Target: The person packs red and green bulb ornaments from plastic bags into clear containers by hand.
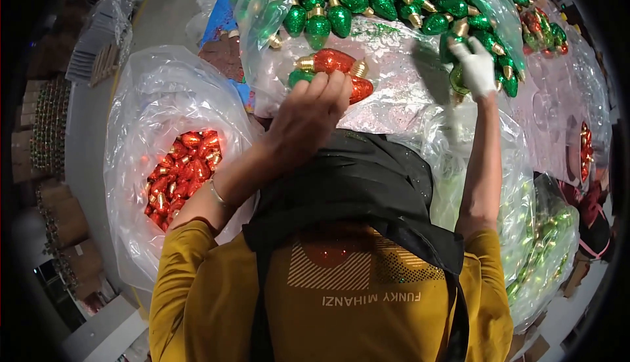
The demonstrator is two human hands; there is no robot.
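Glittery tabletop (pixel 400 60), left hand (pixel 318 96) pinching red bulbs (pixel 335 60) toward the left edge, upper one crosswise, gold base (pixel 304 64) leftward, gloved right hand (pixel 478 70) at green bulb (pixel 448 48) near right edge, base toward far edge, grip unclear.

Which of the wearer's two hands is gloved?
The white-gloved right hand, at the glittery green bulb-shaped ornaments; the left hand, at a glittery red bulb-shaped ornament, is bare.
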